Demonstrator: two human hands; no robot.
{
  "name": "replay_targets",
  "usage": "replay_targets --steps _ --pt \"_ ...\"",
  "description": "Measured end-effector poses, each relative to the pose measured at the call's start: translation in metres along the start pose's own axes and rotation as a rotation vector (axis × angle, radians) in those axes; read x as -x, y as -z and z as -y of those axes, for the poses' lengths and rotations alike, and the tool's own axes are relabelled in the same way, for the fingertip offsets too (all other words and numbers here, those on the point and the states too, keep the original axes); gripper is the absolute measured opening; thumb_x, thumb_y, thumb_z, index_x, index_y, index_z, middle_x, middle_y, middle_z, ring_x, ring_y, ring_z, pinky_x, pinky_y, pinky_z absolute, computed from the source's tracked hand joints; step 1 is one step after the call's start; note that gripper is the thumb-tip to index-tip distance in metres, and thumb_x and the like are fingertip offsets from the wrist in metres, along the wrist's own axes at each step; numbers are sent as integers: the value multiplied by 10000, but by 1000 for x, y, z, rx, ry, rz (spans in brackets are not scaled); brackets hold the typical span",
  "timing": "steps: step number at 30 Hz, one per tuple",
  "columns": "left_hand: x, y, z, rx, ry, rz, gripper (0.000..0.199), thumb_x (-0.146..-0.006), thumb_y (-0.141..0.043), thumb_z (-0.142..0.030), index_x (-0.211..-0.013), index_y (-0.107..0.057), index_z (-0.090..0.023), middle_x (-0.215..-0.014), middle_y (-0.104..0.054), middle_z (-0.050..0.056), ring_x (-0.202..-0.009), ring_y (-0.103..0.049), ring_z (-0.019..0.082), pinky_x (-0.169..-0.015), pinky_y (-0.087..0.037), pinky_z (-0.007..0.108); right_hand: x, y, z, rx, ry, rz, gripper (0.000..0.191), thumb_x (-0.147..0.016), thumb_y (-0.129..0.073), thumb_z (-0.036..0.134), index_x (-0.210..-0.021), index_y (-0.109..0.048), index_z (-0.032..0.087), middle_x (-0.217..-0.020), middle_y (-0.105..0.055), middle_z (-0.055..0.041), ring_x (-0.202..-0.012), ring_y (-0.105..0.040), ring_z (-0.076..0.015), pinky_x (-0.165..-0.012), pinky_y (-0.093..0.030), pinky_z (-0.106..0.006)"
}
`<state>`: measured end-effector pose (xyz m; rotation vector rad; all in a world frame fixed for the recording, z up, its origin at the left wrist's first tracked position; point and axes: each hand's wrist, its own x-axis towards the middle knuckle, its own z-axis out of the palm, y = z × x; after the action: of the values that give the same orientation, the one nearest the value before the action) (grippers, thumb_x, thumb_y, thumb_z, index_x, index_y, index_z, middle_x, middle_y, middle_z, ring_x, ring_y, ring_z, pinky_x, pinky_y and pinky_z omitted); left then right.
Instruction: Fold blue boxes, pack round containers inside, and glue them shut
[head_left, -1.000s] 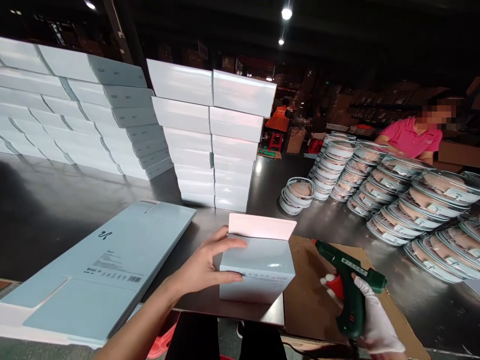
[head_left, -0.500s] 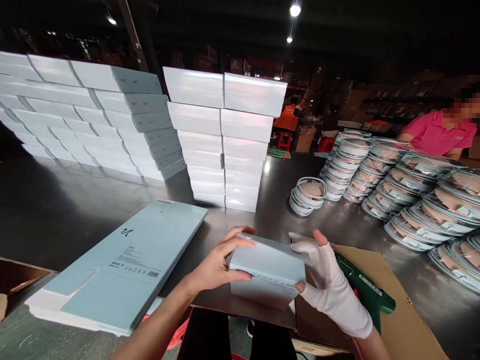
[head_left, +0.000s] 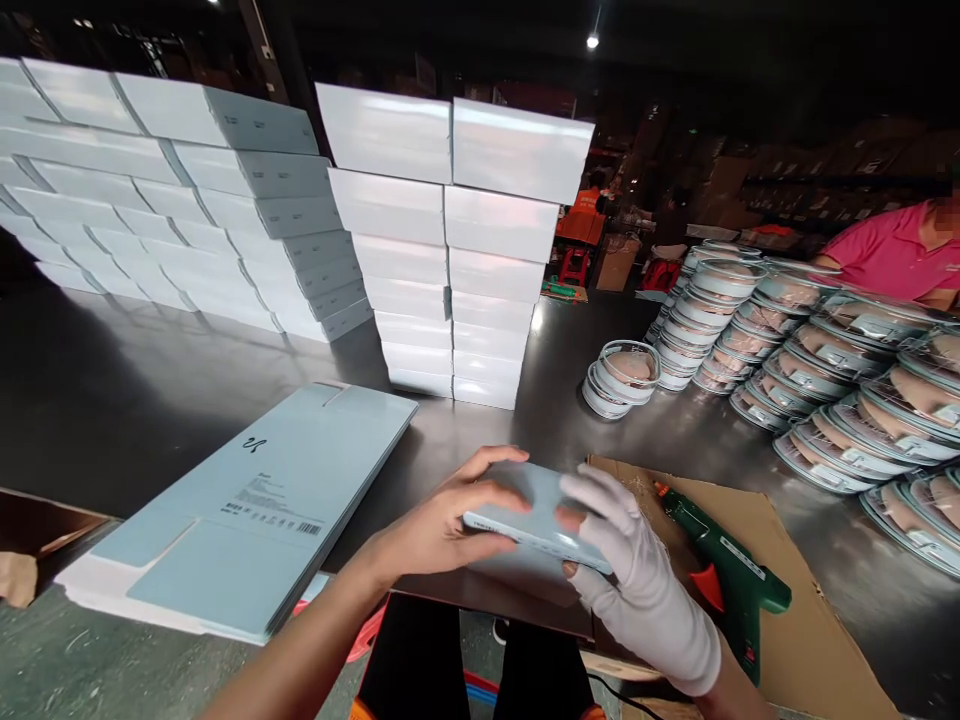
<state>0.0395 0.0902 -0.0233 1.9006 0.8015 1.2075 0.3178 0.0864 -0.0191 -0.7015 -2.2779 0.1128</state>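
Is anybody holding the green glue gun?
No, the glue gun lies on the cardboard; the left hand and right hand hold the blue box.

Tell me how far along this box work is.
Looks done: the stacked white boxes, which appear closed. In hand: one pale blue box, held between the left hand and the gloved right hand, with the glue gun lying on cardboard. Probably left: the flat printed sheets, lying unfolded in a pile; I can't tell how many.

Bare tabletop (head_left: 240,360) betw. flat cartons (head_left: 247,510) & white box stacks (head_left: 450,250) — glue gun (head_left: 731,570) on cardboard (head_left: 814,640) obstructs R.
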Motion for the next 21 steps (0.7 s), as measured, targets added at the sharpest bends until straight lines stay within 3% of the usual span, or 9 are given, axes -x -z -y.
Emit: replay_targets --steps 2,4,6,8,11,13,15,18,21 --pt "5 -6 8 35 34 -152 241 -817 -845 -418 -976 -818 -238 -1388 -659 154 -1328 -601 368 -1108 -483 489 18 -6 -1 -99 -294 -155 691 -963 -658 303 -1568 -332 376 -1694 -302 -106 -1546 -336 -349 -1190 -394 -600" --pt "11 -15 20 78 88 -336 420 -884 -719 -602 -1065 -764 -226 -1438 -623 167 -1339 -591 376 -1087 -495 503 37 -15 3 -412 -626 -223 849 -954 -646 542 -1632 -144 447 -1748 -193 -87 -1532 -378 -354 -1166 -421 -603" --pt "15 -27 31 134 157 -459 596 -928 -551 -727 -1257 -654 -241 -1502 -577 165 -1324 -615 359 -1026 -547 478 49 -22 10 -767 -792 -117 994 -835 -673 739 -1640 -196 401 -1683 -370 -121 -1457 -496 -355 -1120 -486 -549" --pt "16 -38 41 182 229 -491 715 -940 -463 -770 -1450 -487 -269 -1539 -554 163 -1307 -644 327 -975 -585 433 48 -22 16 -940 -793 -33 1077 -684 -705 858 -1559 -426 295 -1493 -607 -176 -1350 -598 -388 -1073 -525 -520" --pt "15 -46 45 187 305 -491 785 -942 -494 -749 -1563 -324 -300 -1662 -398 166 -1445 -525 320 -1030 -559 423 22 -4 6 -642 -797 -25 1010 -733 -536 929 -1438 -531 205 -1302 -726 -189 -1172 -709 -379 -958 -592 -490" --pt "15 -43 42 152 324 -488 702 -933 -567 -702 -1492 -433 -298 -1659 -389 156 -1491 -463 323 -1085 -519 442 -3 10 -17 -276 -828 9 911 -790 -560 843 -1417 -514 183 -1284 -729 -181 -1123 -723 -365 -929 -599 -486" --pt "16 -37 34 105 319 -466 524 -930 -627 -635 -1297 -606 -261 -1518 -548 150 -1426 -534 314 -1102 -504 446 -26 15 -49 -13 -845 39 811 -765 -751 632 -1404 -526 185 -1303 -710 -183 -1178 -684 -381 -978 -564 -507" --pt "20 -27 20 36 281 -411 357 -939 -655 -551 -1069 -713 -223 -1284 -701 135 -1267 -653 297 -1064 -527 430 -53 -2 -93 216 -795 150 644 -778 -848 352 -1348 -601 183 -1398 -639 -171 -1333 -567 -379 -1104 -463 -568" --pt "31 -15 7 -30 251 -375 224 -943 -683 -439 -1032 -751 -245 -1232 -743 112 -1226 -675 299 -1056 -521 425 -69 -37 -125 349 -697 305 441 -928 -745 313 -1334 -627 186 -1512 -547 -127 -1402 -504 -340 -1144 -424 -602"
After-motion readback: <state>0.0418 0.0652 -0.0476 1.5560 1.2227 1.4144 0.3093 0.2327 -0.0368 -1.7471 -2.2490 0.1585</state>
